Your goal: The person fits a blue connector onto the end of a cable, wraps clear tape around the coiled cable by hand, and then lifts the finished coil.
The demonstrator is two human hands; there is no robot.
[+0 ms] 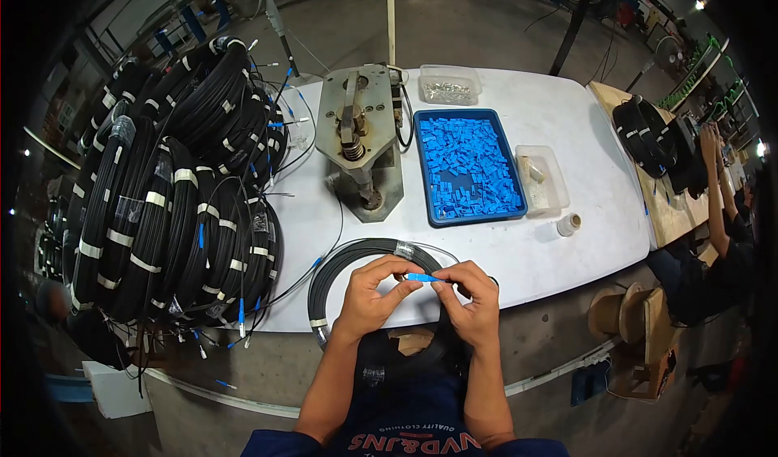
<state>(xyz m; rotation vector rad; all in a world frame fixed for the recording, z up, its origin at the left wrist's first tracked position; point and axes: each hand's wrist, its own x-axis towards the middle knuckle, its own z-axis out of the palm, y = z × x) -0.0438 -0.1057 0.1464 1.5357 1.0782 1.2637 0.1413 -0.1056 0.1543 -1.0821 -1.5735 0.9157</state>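
Pinched between my two hands is a small blue fiber-optic connector (421, 278), held level above the near edge of the table. My left hand (374, 296) grips its left end with thumb and forefinger. On the other side, my right hand (470, 299) closes thumb and fingers on the right end. Beneath both hands lies a coil of black cable (328, 283), bound with white tape and partly hanging off the edge. My fingers cover the connector's two ends.
Stacked coils of black cable (150, 206) fill the left side. A metal hand press (356, 145) stands mid-table. Right of it are a tray (474, 220) of blue connector pieces, two clear plastic boxes (450, 74) and a white spool (569, 224). Another person's arm (715, 198) works far right.
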